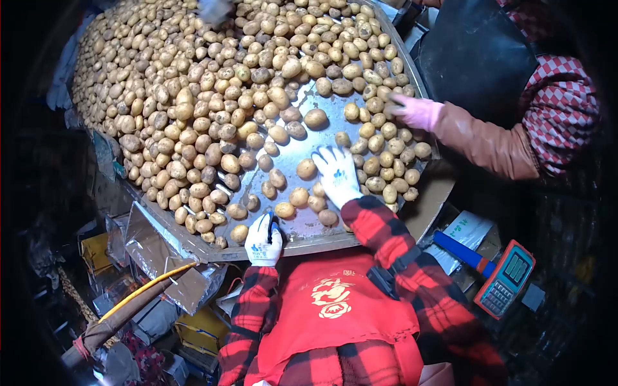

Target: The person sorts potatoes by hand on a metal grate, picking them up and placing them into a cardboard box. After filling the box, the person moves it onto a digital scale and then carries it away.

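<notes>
Potatoes [193, 109] of mixed sizes are heaped over a metal sorting table [301, 243], some with dark, soiled skins. My left hand [262, 243], in a white glove, rests at the near rim with its fingers stretched forward; a dark patch shows between thumb and fingers. Close to its fingertips lies a single potato [239, 233]. My right hand [338, 175], also white-gloved, reaches over the table with its fingers spread. Beside those fingers is a potato [306, 168], and a few more lie under the wrist. Neither palm can be seen.
Across the right corner, a co-worker's pink-gloved hand [415, 112] touches potatoes. Another gloved hand [214, 9] blurs at the far edge. A scale display with keypad [505, 280] stands at lower right. Plastic-wrapped boxes [158, 254] and a pole with yellow cable [129, 313] are at lower left.
</notes>
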`<state>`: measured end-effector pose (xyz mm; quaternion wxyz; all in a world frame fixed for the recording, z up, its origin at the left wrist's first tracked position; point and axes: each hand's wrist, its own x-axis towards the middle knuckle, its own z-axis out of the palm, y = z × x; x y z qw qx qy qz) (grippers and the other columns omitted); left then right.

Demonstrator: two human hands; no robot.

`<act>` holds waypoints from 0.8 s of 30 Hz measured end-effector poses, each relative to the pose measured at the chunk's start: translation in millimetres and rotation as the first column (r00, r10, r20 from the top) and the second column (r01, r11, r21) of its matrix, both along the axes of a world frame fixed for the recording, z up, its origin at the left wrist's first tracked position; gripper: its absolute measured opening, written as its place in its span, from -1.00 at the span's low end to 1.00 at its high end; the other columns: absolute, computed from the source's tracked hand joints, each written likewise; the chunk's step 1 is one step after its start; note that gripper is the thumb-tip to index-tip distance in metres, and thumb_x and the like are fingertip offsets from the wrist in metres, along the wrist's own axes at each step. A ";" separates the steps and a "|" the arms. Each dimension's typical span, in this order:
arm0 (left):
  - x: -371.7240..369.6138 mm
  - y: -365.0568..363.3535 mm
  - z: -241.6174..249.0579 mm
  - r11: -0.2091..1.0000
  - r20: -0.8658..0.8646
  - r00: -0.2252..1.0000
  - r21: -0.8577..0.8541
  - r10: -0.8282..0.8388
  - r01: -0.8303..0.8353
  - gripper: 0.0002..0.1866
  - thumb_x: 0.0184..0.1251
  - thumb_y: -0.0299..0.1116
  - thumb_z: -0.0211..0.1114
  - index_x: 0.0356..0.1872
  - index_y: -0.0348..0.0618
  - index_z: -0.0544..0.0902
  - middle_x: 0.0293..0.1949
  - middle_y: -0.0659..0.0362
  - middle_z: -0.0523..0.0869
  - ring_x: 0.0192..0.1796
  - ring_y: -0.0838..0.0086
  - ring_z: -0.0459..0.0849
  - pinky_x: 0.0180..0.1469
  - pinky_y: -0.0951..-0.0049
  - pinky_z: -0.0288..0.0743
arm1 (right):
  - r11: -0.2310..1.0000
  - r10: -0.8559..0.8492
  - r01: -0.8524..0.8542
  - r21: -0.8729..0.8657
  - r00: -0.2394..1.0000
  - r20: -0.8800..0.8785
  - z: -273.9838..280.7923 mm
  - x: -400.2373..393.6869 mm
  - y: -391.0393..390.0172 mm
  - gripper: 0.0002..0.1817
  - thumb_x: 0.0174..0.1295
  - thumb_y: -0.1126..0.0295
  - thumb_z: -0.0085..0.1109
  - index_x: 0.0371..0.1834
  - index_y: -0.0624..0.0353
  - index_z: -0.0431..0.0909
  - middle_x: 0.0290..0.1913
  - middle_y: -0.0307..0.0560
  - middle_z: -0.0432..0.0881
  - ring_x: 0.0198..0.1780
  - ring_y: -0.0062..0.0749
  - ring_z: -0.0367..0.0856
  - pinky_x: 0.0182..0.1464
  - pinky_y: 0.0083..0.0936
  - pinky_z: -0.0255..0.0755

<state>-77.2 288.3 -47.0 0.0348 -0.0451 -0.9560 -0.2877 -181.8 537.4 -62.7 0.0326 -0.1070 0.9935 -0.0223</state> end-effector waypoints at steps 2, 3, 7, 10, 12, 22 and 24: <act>0.5 0.2 0.5 1.000 0.000 1.000 0.004 -0.006 0.006 -0.65 0.30 -0.38 0.31 0.10 -0.18 0.71 0.03 -0.04 0.76 0.07 0.08 0.73 0.17 0.19 0.60 | 0.992 0.009 -0.010 -0.123 1.000 -0.016 -12.6 27.3 7.6 -0.50 0.36 0.30 -0.01 0.39 -0.16 0.46 0.41 -0.26 0.45 0.29 -0.24 0.44 0.24 -0.16 0.32; 0.7 0.3 -0.5 1.000 -0.002 1.000 0.000 0.003 -0.003 -0.65 0.30 -0.38 0.32 0.10 -0.18 0.71 0.03 -0.05 0.76 0.07 0.07 0.73 0.17 0.18 0.60 | 0.995 0.037 -0.037 -0.089 0.999 0.009 -9.9 31.6 13.3 -0.52 0.37 0.31 -0.02 0.37 -0.17 0.48 0.40 -0.27 0.46 0.23 -0.25 0.48 0.18 -0.20 0.35; 0.2 -4.5 -0.9 1.000 0.014 1.000 -0.006 -0.027 0.027 -0.67 0.35 -0.39 0.29 0.10 -0.22 0.70 0.02 -0.03 0.76 0.05 0.15 0.75 0.15 0.23 0.61 | 0.921 -0.027 0.036 -0.388 0.999 0.030 6.4 26.1 24.7 -0.45 0.05 0.31 0.38 0.20 -0.04 0.59 0.25 -0.04 0.56 0.14 -0.05 0.56 0.11 -0.10 0.41; -2.0 -6.2 -10.8 0.689 0.354 0.917 0.619 0.185 -0.378 -0.65 0.57 -0.29 0.19 0.22 -0.25 0.62 0.02 0.13 0.75 0.02 0.34 0.74 0.09 0.38 0.62 | 0.696 -0.271 0.211 -0.686 0.962 0.020 28.5 27.0 6.3 -0.42 0.02 0.35 0.40 0.21 0.08 0.59 0.23 0.06 0.57 0.21 0.06 0.54 0.21 -0.07 0.44; -32.4 25.7 39.2 0.044 0.735 0.676 0.678 -0.050 -0.734 -0.53 0.64 -0.11 0.10 0.41 -0.12 0.46 0.10 0.14 0.70 -0.03 0.37 0.74 -0.04 0.44 0.65 | 0.617 -0.125 0.150 -0.772 0.988 0.093 56.1 41.8 -11.0 -0.44 0.04 0.34 0.40 0.19 0.11 0.61 0.25 0.09 0.58 0.21 0.09 0.56 0.24 -0.08 0.46; -51.2 6.0 15.8 -0.196 0.565 0.410 0.401 -0.715 -0.895 -0.67 0.61 -0.22 0.13 0.21 -0.19 0.54 0.07 0.02 0.69 0.06 0.25 0.74 0.03 0.28 0.73 | 0.922 -0.299 0.347 0.171 0.920 -0.253 -13.4 4.6 85.2 -0.42 0.30 0.34 0.09 0.44 0.08 0.39 0.05 -0.01 0.62 -0.01 -0.11 0.60 0.17 -0.01 0.30; -51.8 19.2 37.9 -0.015 0.607 0.492 0.620 -0.624 -0.784 -0.68 0.60 -0.29 0.14 0.22 -0.21 0.55 0.07 0.01 0.68 0.13 0.23 0.70 0.25 0.15 0.63 | 0.809 -0.419 0.362 0.462 0.908 0.022 -12.1 -20.6 90.2 -0.49 0.37 0.37 -0.04 0.42 -0.04 0.44 -0.03 -0.13 0.60 -0.03 -0.28 0.60 0.06 -0.19 0.31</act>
